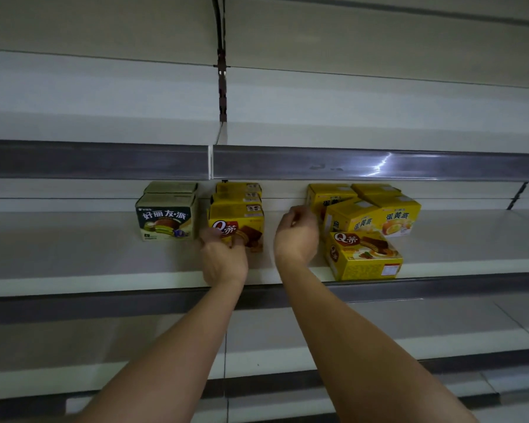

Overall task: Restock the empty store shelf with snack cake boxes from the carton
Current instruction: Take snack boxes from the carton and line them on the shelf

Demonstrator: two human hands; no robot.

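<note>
Two bare hands reaching onto a white shelf (74, 254). Left hand (223, 261) at the front face of a yellow Q-brand chocolate box (237, 222), fingers curled against its lower edge and gripping it. Two more yellow boxes (238, 190) lined up behind that one, three in the row. Just left of the left hand, a green-and-cream box (165, 221) with a layered cake printed on its front, a second of the same kind (171, 187) behind it; two in that row.

Right hand (297, 235) raised between the rows, fingers loosely curled; whether anything is pinched in them cannot be told. Right of the right hand, a loose cluster: three yellow egg-yolk-pie boxes (376, 216), tilted and overlapping, the rearmost touching or nearly touching the fingertips, plus one Q-brand box lying flat (364, 256) near the shelf's front edge, turned at an angle.

All boxes rectangular cardboard, glossy print, sharp corners. Shelf smooth painted metal, fronted by a grey price rail (104, 303). Another grey rail (348, 163) on the shelf above, glinting with reflected light. Dark slotted upright (222, 87) at the back.
</note>
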